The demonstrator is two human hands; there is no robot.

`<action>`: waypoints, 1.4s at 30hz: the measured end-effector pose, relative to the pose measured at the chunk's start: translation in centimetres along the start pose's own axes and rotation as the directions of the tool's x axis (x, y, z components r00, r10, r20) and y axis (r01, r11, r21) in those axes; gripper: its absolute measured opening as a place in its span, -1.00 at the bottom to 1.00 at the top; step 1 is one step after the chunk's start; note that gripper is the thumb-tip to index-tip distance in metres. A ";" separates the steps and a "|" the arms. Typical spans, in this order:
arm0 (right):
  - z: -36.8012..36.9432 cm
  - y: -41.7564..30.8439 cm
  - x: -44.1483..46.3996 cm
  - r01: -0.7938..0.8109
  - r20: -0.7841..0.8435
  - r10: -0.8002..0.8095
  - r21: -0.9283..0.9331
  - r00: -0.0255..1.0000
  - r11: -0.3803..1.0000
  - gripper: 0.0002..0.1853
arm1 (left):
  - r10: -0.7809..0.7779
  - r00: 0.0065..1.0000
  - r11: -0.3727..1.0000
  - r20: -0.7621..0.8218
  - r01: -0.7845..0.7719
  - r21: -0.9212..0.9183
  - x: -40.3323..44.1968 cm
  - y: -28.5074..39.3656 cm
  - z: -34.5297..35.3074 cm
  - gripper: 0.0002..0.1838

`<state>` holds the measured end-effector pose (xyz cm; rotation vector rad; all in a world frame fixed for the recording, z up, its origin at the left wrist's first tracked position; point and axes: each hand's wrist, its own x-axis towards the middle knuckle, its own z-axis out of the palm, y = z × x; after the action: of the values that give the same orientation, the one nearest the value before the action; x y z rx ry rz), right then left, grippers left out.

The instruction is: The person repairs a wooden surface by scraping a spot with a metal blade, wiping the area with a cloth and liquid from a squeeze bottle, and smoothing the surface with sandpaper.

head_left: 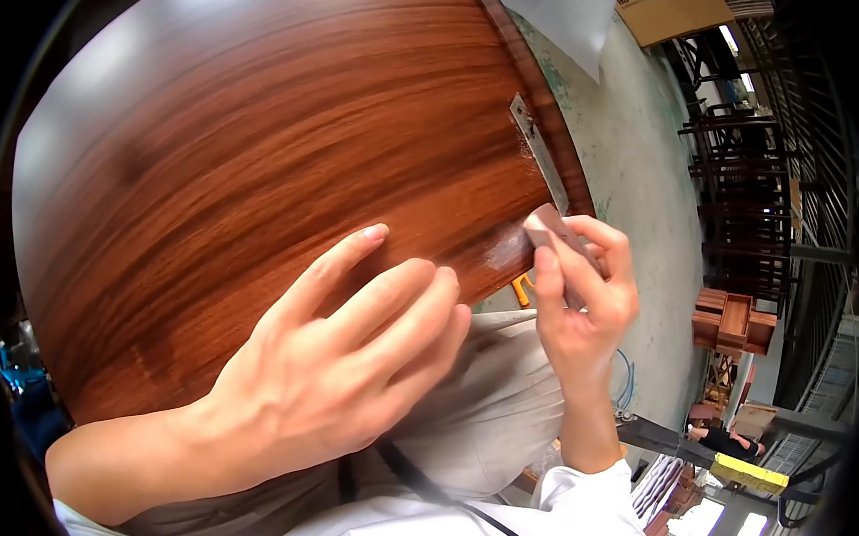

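Note:
A glossy reddish-brown wooden panel with dark grain fills the left and middle of the view. My left hand lies at its near edge, fingers apart, index fingertip on or just over the wood; it holds nothing. Between the thumb and fingers of my right hand is a small pinkish-grey sanding block, at the panel's right corner. Beside the block, a pale dusty patch marks the wood. A thin flat metal strip lies along the right edge, its lower end near the block.
An orange-handled object shows below the panel's corner. Grey floor runs along the right. Further off are stacked dark wooden frames, a cardboard box, reddish wooden boxes and a person in dark clothing.

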<state>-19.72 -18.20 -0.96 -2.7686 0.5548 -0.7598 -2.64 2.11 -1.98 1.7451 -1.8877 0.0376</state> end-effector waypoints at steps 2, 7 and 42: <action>0.7 -0.5 -0.1 0.041 -0.010 -0.040 0.059 0.999 0.997 -0.59 | -0.007 1.000 1.000 0.001 0.007 0.009 0.0 0.0 -0.1 -0.38; 0.1 0.0 0.4 -0.010 0.006 0.011 -0.028 1.000 1.000 -0.59 | -0.010 1.000 1.000 0.001 0.010 -0.009 0.0 0.0 -0.1 -0.39; -4.5 2.9 -4.1 -0.680 0.689 0.500 0.692 0.524 -0.241 -0.51 | -0.016 0.999 1.000 0.049 0.017 -0.020 0.5 0.1 -0.8 -0.35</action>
<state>-26.25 -19.65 0.12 -0.9386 0.8623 -0.3337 -2.48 1.98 -1.08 1.7629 -1.9020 -0.0305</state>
